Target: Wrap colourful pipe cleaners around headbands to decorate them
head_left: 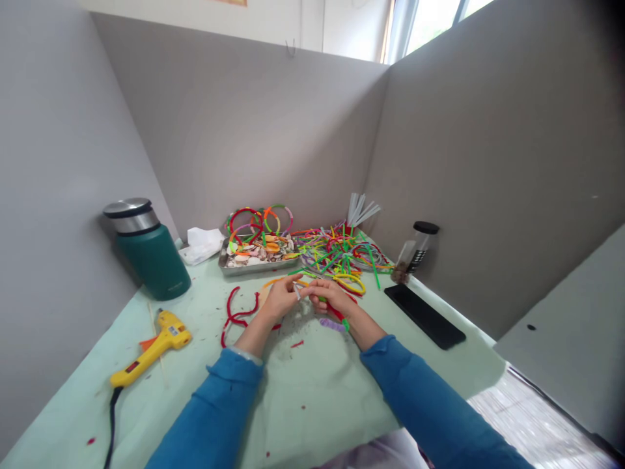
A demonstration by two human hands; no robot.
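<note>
Grey pipe-cleaner stub (pixel 296 291) | long axis slanted, running hand to hand | left hand (pixel 279 298), right hand (pixel 333 297) both pinched on its ends

Short pale stem (pixel 296 290), whitish-grey, is pinched right where the fingertips of the left hand (pixel 279 298) and right hand (pixel 333 298) meet, roughly level. A red stem (pixel 336 312) with a green tip pokes out from under the right palm, slanting down toward the wrist. A purple curled piece (pixel 332 324) lies flat just below that grip; can't tell if it's touching.
</note>
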